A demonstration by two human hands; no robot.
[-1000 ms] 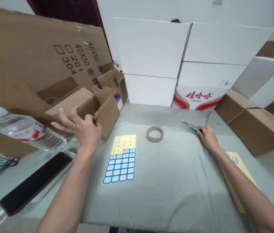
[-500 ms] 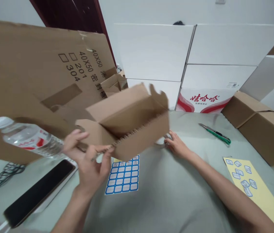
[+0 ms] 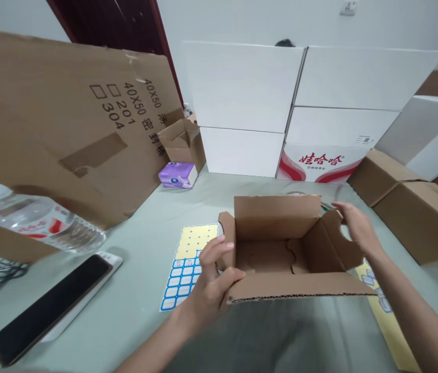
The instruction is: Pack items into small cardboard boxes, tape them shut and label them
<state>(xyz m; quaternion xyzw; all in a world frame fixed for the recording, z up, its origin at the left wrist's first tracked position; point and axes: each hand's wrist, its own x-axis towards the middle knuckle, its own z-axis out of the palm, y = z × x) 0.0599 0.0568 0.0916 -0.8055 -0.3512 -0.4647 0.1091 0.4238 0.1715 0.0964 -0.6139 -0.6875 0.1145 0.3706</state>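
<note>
An open brown cardboard box is in front of me, its opening tilted toward me and its flaps raised. My left hand grips its near left corner, thumb on the edge. Beside the right side flap is my right hand, its fingertips at the far right corner; the flap partly hides them, and whether they touch the box is unclear. A small part of the green utility knife shows behind the box, close to those fingertips. Left of the box lies a sheet of blue-bordered labels with bare yellow backing at its top.
A water bottle, a phone and a purple tissue pack are on the left. A yellow sheet with stuck labels lies under my right forearm. White boxes stand behind; a closed brown box is at right.
The cardboard box has moved right and down toward me, its opening now facing up and toward me. My left hand went along with it; my right hand moved right to the box's right side.
</note>
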